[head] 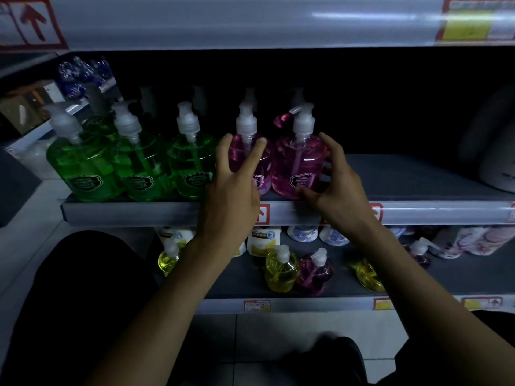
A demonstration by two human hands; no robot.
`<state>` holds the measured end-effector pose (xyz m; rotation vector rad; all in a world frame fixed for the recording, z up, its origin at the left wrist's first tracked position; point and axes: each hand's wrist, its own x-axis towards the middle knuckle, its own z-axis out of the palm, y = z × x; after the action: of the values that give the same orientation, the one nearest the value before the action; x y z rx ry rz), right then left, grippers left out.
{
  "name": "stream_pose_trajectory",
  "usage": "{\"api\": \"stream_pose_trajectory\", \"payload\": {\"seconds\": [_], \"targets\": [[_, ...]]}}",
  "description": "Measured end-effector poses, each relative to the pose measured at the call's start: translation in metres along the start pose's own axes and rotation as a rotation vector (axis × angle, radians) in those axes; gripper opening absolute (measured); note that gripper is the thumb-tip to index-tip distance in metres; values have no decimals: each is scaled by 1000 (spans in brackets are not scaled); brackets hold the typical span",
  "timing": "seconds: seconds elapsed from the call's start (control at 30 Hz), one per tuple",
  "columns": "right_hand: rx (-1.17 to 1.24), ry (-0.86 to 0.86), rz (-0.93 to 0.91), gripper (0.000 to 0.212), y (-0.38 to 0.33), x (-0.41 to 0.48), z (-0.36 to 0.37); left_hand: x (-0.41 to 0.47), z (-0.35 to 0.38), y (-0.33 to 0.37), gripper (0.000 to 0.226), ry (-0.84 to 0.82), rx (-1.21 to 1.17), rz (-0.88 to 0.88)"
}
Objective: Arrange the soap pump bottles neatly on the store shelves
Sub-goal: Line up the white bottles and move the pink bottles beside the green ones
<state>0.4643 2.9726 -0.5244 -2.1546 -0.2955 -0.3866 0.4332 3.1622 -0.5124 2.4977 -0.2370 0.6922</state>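
Item: right pink bottle (298, 165), upright at the front edge of the middle shelf (139, 214), last in the front row. My right hand (334, 185) holds it, its fingers (328, 146) curled round the right flank and the thumb at the base. Item: left pink bottle (240, 153), touching it on the left; my left hand (231, 196) rests on it with fingers (256, 151) straight and spread either side of the pump neck, grasping nothing. Item: three green bottles (139, 168), further left along the same edge, upright, labels forward. More pumps stand behind them; it is too dim for me to count. Status, by my reading: this row is nearly set, and only the spacing and facing of the pink pair are left. The lower shelf (306, 305) looks undone: a yellow bottle (280, 270) and a small pink bottle (315, 274) stand mixed, and a second yellow one (369, 275) leans over. Room: the middle shelf lies bare to the right of the pink pair, up to a pale object (498, 162) at its right end. The shelf above hangs close over the pumps.
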Motion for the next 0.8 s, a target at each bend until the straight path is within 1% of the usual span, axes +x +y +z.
{"api": "stream_pose_trajectory", "payload": {"seconds": [0.53,0.6,0.63,0.67,0.7,0.73,0.77,0.8], "targets": [[9,-18,21,97,1,0,0,0,1,0,71,27,10,33],[-5,-17,11,97,0,-1,0,-2,2,2,69,67,4,24],[-31,0,-4,94,-2,-4,1,-5,3,3,65,107,-16,27],[-73,47,-24,89,-4,-9,0,-11,6,5,56,142,-48,60],[-117,126,-49,78,-7,-16,-1,-19,11,7,47,154,-78,128],[-151,223,-73,62,-9,-25,-4,-29,19,10,37,137,-105,219],[-171,310,-89,44,-11,-36,-7,-41,30,12,29,87,-126,302],[-182,362,-85,28,-9,-47,-9,-51,41,13,23,-4,-134,349]]}}
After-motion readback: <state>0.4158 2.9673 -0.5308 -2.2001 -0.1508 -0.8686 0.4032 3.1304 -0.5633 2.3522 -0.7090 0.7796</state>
